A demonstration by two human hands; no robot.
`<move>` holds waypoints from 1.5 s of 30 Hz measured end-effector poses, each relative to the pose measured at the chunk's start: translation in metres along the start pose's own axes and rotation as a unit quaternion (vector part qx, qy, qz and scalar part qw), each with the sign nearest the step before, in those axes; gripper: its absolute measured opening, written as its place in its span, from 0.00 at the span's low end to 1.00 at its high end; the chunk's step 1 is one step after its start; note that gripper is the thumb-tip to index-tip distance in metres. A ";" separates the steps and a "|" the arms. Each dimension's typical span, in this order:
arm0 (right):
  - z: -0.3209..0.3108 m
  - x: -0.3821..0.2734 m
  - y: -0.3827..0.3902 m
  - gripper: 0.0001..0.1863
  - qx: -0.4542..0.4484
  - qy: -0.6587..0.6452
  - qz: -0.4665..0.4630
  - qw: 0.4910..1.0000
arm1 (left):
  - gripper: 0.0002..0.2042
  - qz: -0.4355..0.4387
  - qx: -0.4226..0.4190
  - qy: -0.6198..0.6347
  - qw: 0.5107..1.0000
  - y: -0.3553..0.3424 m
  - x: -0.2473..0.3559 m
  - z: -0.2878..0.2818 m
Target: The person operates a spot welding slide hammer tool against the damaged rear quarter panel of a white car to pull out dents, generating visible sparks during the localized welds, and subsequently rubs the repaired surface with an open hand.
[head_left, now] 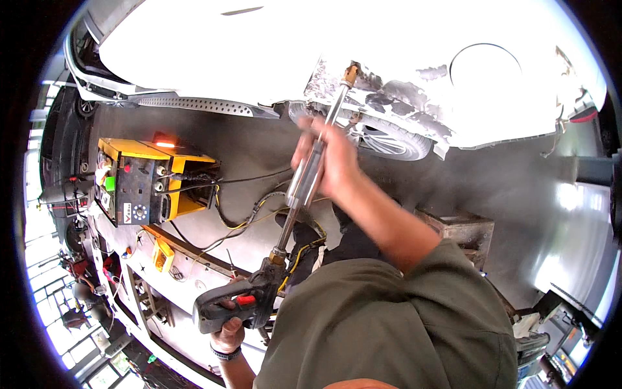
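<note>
A slide-hammer dent puller runs diagonally across the view, with a black pistol grip, a red trigger and a long metal rod. My left hand (228, 334) is closed on the grip (259, 295) at its lower end. Around the rod's bright sliding weight (303, 181) is my right hand (334, 159), its fingers smeared by motion. At the far end, the brass-coloured tip (351, 73) meets the white car body panel (395, 39) above the wheel, or is very close to it; glare hides the exact contact. Dark scuffed patches (402, 97) mark the panel beside the tip.
A yellow and black welding machine (188, 159) stands at left, with cables (253, 220) looping toward me. Under the car's fender is a wheel (389, 139). Left of my legs is a pale bench (188, 279) bearing a yellow object (163, 255). A box-like stand (463, 230) sits at right.
</note>
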State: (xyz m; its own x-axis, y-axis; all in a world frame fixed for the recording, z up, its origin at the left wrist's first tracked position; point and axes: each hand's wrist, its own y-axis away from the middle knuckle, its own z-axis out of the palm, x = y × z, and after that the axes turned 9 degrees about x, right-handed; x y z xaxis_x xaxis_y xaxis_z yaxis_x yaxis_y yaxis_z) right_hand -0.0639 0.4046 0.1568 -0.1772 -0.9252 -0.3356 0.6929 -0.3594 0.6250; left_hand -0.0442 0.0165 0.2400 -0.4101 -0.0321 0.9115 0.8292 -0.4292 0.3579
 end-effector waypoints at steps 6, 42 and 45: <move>-0.023 0.098 0.064 0.07 0.012 0.004 0.100 0.995 | 0.22 -0.057 0.048 0.017 0.997 0.007 -0.003 -0.036; -0.007 -0.036 -0.037 0.20 -0.078 0.010 -0.031 0.996 | 0.27 0.014 0.002 0.040 0.999 -0.004 -0.002 -0.016; 0.005 -0.002 -0.006 0.18 -0.002 0.009 -0.042 0.999 | 0.27 0.019 0.001 0.022 1.000 -0.006 -0.002 -0.025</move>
State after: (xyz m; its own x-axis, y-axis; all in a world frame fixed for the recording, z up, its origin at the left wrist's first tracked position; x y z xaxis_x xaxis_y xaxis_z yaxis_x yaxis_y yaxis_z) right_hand -0.0712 0.4080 0.1569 -0.2220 -0.8895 -0.3995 0.6793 -0.4350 0.5910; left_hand -0.0581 -0.0034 0.2314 -0.3950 -0.0889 0.9144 0.8451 -0.4255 0.3237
